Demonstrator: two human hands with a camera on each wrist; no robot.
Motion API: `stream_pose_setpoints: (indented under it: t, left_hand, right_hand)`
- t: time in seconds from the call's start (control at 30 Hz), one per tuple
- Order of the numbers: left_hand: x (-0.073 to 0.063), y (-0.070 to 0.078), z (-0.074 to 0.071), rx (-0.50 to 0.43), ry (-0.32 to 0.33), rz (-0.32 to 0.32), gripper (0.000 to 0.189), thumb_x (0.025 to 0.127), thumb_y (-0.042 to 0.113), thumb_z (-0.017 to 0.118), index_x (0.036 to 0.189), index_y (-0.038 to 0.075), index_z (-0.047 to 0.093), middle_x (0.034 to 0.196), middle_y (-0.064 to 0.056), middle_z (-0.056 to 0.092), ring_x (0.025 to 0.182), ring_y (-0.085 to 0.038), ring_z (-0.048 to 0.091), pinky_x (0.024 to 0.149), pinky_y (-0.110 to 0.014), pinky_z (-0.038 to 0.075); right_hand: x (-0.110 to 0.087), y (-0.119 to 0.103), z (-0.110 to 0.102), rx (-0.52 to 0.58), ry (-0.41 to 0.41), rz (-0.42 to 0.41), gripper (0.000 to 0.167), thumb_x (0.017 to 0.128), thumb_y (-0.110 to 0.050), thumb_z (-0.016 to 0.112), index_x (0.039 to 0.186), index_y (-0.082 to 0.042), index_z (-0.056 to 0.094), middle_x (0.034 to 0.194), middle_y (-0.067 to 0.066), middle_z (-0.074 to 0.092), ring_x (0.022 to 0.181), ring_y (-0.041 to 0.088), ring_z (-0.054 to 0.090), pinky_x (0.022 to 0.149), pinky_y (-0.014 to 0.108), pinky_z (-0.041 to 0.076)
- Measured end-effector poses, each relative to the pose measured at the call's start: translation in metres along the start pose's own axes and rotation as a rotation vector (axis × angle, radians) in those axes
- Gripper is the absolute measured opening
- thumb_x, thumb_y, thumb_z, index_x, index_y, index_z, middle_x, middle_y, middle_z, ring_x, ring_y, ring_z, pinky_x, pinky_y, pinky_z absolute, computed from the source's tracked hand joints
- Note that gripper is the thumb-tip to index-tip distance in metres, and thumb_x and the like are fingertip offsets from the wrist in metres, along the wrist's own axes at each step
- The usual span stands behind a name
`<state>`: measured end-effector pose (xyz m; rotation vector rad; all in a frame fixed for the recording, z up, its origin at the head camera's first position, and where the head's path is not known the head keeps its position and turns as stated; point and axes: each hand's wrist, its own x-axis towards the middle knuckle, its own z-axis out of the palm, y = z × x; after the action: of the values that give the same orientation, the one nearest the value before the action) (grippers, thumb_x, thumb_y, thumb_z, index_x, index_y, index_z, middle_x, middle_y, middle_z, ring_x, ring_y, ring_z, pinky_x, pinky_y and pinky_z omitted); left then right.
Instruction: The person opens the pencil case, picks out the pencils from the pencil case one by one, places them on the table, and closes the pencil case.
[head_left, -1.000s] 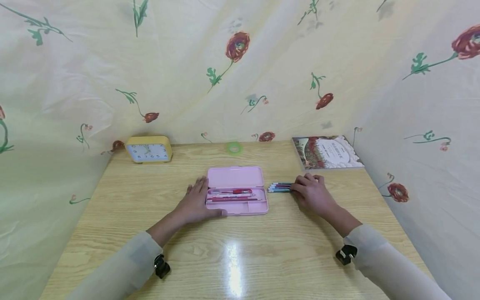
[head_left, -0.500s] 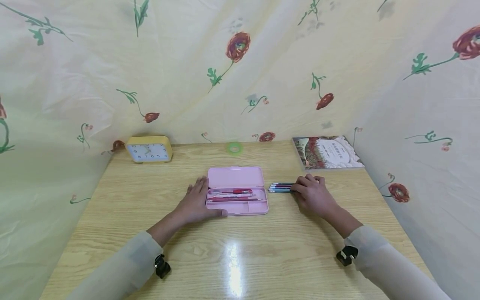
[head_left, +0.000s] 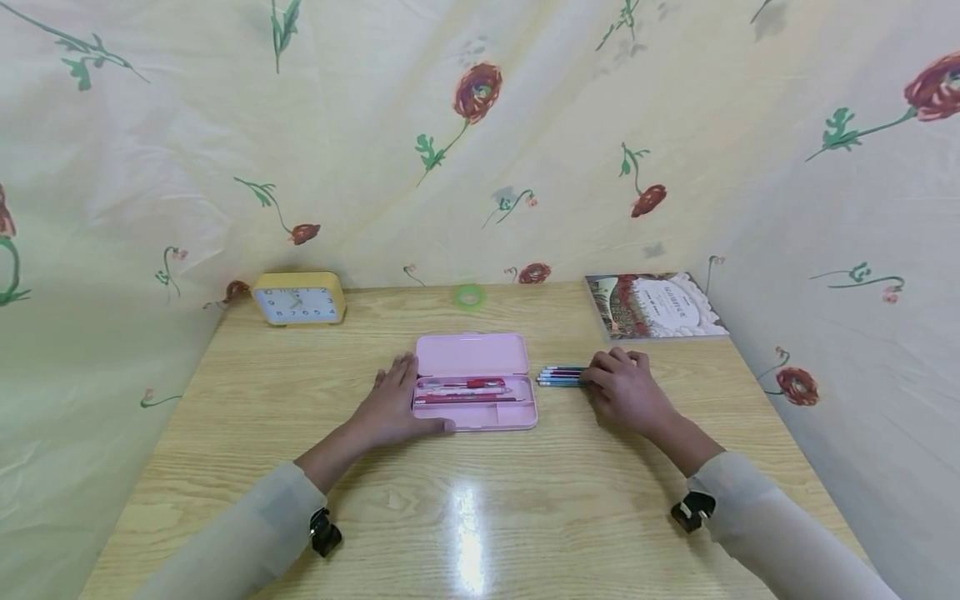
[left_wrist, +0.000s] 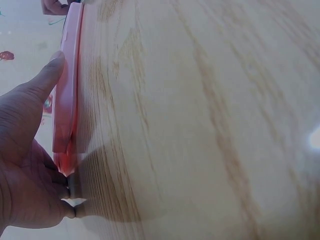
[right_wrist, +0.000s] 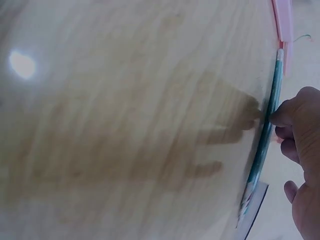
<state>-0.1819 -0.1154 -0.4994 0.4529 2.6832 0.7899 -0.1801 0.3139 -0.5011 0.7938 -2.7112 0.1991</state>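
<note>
A pink pencil case [head_left: 472, 356] lies with its lid laid back at the middle of the table. Inside it are a red pen [head_left: 483, 383] and a dark red pencil [head_left: 465, 399], among others. My left hand [head_left: 384, 410] rests against its left end, fingers straight, thumb along the front edge; the left wrist view shows the thumb touching the case wall [left_wrist: 70, 90]. To the right of the case, a row of several pencils [head_left: 558, 377] lies on the table. My right hand [head_left: 626, 390] pinches their right part, which it hides in the head view.
At the back left stands a yellow alarm clock [head_left: 300, 298]. A green roll of tape [head_left: 469, 297] lies at the back middle, and a book [head_left: 652, 307] at the back right. Flowered cloth [head_left: 375, 167] hangs behind and beside the wooden table [head_left: 375, 517].
</note>
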Motion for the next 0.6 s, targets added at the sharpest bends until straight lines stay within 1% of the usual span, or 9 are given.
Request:
stream_pose_setpoints:
  t: [0.17,0.3,0.4,0.47,0.6]
  left_hand:
    - [0.0,-0.001,-0.001,0.003,0.0,0.001,0.146,0.082,0.076,0.084,0.176,-0.001,0.004,0.186,-0.023,0.006,0.175,-0.04,0.002,0.142,-0.06,0.001]
    - [0.001,-0.001,0.0,0.005,-0.005,0.001,0.145,0.083,0.077,0.083,0.176,-0.001,0.004,0.186,-0.022,0.005,0.175,-0.04,0.001,0.142,-0.059,0.001]
    - [0.001,-0.002,0.0,0.005,-0.009,-0.003,0.146,0.082,0.078,0.083,0.176,-0.001,0.003,0.187,-0.022,0.004,0.175,-0.039,0.001,0.143,-0.058,0.0]
    - [0.001,-0.002,0.0,0.004,-0.011,-0.01,0.147,0.082,0.078,0.084,0.176,0.0,0.003,0.187,-0.02,0.003,0.175,-0.038,0.0,0.143,-0.057,0.0]
    - [0.001,-0.003,0.001,0.008,-0.008,-0.008,0.148,0.082,0.079,0.083,0.177,0.0,0.002,0.187,-0.021,0.004,0.175,-0.039,0.001,0.143,-0.059,0.001]
  right_hand:
    - [0.015,-0.011,-0.003,0.03,0.011,-0.018,0.015,0.094,-0.008,0.085,0.108,-0.012,0.083,0.103,0.006,0.071,0.097,0.029,0.058,0.097,0.071,0.048]
    - [0.03,-0.026,-0.004,0.039,0.02,-0.048,0.011,0.097,-0.012,0.085,0.108,-0.012,0.084,0.102,0.005,0.071,0.096,0.027,0.058,0.096,0.067,0.049]
    - [0.041,-0.039,-0.003,0.059,0.023,-0.08,0.008,0.099,-0.014,0.083,0.107,-0.012,0.084,0.101,0.004,0.07,0.095,0.027,0.058,0.096,0.067,0.05]
    - [0.048,-0.047,-0.002,0.074,0.014,-0.104,0.007,0.101,-0.016,0.081,0.106,-0.013,0.084,0.101,0.003,0.07,0.095,0.026,0.058,0.097,0.068,0.051]
    - [0.057,-0.061,0.002,0.103,-0.044,-0.137,0.009,0.103,-0.021,0.078,0.107,-0.015,0.084,0.104,0.001,0.071,0.099,0.024,0.058,0.1,0.068,0.051]
